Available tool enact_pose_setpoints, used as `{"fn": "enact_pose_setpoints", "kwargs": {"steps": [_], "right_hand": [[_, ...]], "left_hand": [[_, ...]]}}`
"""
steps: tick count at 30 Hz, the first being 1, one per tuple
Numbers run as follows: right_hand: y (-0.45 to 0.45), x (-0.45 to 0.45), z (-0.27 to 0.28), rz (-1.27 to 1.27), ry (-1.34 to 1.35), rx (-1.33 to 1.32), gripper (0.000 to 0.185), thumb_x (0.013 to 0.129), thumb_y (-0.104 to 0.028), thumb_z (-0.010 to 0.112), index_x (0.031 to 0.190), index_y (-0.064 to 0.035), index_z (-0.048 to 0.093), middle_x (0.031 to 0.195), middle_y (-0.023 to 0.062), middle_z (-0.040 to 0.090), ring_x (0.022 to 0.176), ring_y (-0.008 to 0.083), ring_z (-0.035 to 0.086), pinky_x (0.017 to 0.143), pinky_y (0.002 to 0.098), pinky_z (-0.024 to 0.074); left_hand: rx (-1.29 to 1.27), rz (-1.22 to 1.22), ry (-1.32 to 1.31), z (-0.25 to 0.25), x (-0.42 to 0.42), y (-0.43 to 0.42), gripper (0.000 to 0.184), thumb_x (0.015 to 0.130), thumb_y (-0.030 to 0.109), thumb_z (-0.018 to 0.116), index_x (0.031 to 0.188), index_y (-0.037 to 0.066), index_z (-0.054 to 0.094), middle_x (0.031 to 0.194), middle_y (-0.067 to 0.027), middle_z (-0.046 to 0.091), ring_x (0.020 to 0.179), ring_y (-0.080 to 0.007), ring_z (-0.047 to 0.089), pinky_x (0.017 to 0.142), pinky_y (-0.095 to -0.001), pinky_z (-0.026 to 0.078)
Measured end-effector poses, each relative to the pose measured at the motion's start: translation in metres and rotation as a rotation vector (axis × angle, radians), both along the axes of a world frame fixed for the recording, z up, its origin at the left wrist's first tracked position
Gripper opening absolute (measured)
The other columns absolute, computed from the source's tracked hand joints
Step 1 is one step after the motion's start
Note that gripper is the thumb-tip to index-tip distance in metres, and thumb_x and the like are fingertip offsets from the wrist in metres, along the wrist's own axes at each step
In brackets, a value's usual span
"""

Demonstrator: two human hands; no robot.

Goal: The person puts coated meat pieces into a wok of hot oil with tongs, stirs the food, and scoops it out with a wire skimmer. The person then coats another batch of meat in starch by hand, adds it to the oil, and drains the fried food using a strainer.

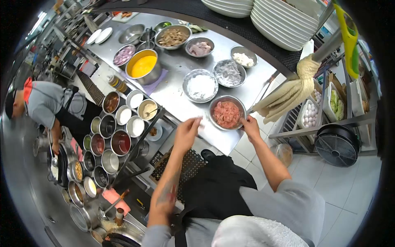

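A metal bowl of pink ground meat [226, 114] sits near the corner of the steel table [173, 96]. My right hand [250, 127] grips the right rim of this bowl, fingers closed on it. Left of the bowl, my left hand [187, 132] is raised near the table's edge, its fingers drawn together; whether anything is between them is too small to tell. Behind the meat stand a bowl of white powder [200, 85] and a bowl of greyish translucent pieces [229, 73]. A bowl of small white pieces [243, 57] is farther back.
A pot of yellow liquid [142, 65] and more bowls stand at the back left. Many metal containers [120, 142] line the left side. A co-worker [49, 103] bends over a pan. Stacked plates [284, 24] sit overhead; a cloth [290, 92] hangs right of the table.
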State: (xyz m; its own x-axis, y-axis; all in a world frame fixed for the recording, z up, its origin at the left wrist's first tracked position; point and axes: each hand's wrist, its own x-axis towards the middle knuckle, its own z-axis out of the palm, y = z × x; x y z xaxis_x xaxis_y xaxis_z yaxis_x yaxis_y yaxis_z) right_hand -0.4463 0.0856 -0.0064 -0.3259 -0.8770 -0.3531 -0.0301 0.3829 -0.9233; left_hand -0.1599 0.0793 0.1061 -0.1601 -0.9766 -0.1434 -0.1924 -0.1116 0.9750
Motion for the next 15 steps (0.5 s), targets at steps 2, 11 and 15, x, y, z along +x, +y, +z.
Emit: {"fn": "enact_pose_setpoints", "kwargs": {"steps": [2, 11, 15], "right_hand": [[-0.001, 0.001, 0.004, -0.031, -0.091, -0.005, 0.028, 0.084, -0.023, 0.064, 0.067, -0.0075, 0.048, 0.062, -0.0026, 0.045, 0.054, 0.0058, 0.043, 0.047, 0.0220, 0.0391], [0.037, -0.028, 0.008, -0.142, -0.335, 0.017, 0.022, 0.088, -0.020, 0.060, 0.094, 0.0006, 0.054, 0.096, 0.0097, 0.056, 0.085, 0.0176, 0.060, 0.074, 0.0297, 0.0543], [0.061, -0.038, 0.007, -0.135, -0.261, 0.036, 0.020, 0.087, -0.017, 0.061, 0.094, 0.0007, 0.054, 0.098, 0.0109, 0.059, 0.086, 0.0190, 0.061, 0.072, 0.0289, 0.0536]], "left_hand": [[-0.317, -0.034, -0.221, -0.010, -0.049, -0.089, 0.027, 0.086, 0.025, 0.056, 0.095, 0.002, 0.065, 0.079, -0.0186, 0.065, 0.073, -0.0320, 0.064, 0.067, -0.0381, 0.048], [-0.384, -0.566, -1.167, -0.077, -0.162, -0.347, 0.025, 0.077, 0.017, 0.053, 0.091, 0.001, 0.065, 0.099, -0.0212, 0.063, 0.096, -0.0321, 0.061, 0.077, -0.0447, 0.049], [-0.479, -0.697, -1.090, -0.041, -0.179, -0.314, 0.025, 0.074, 0.020, 0.058, 0.083, -0.003, 0.066, 0.087, -0.0215, 0.065, 0.084, -0.0339, 0.064, 0.075, -0.0380, 0.051]]}}
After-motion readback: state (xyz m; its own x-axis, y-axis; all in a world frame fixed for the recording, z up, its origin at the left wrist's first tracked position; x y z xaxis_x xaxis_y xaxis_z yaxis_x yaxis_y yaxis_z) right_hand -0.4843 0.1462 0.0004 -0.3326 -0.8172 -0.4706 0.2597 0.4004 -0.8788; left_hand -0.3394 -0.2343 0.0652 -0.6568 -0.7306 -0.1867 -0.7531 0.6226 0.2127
